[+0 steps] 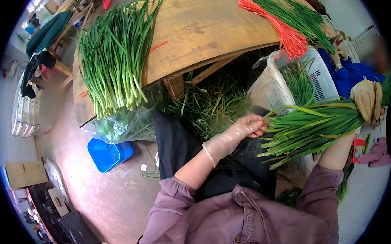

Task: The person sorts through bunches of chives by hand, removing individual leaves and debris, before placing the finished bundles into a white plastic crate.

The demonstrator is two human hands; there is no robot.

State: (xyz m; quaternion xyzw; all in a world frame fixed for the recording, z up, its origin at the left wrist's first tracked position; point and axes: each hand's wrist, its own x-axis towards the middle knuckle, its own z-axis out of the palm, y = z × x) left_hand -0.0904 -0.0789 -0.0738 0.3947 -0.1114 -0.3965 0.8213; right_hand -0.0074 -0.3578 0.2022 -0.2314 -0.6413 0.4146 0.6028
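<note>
My right hand (367,100), in a tan glove, grips a thick bundle of green chives (316,124) that lies across in front of me. My left hand (247,127), in a thin clear plastic glove, pinches the leaf ends at the bundle's left tip. A large loose pile of chives (116,54) lies on the wooden table (199,27) at the left. A bunch of red ties (284,32) rests on the table's right part, beside more chives (298,13).
A white plastic basket (322,75) with chives stands right of the table. Leaf trimmings (209,105) lie under the table. A blue tub (108,153) sits on the floor. Another person in a blue sleeve (348,75) works at the far right.
</note>
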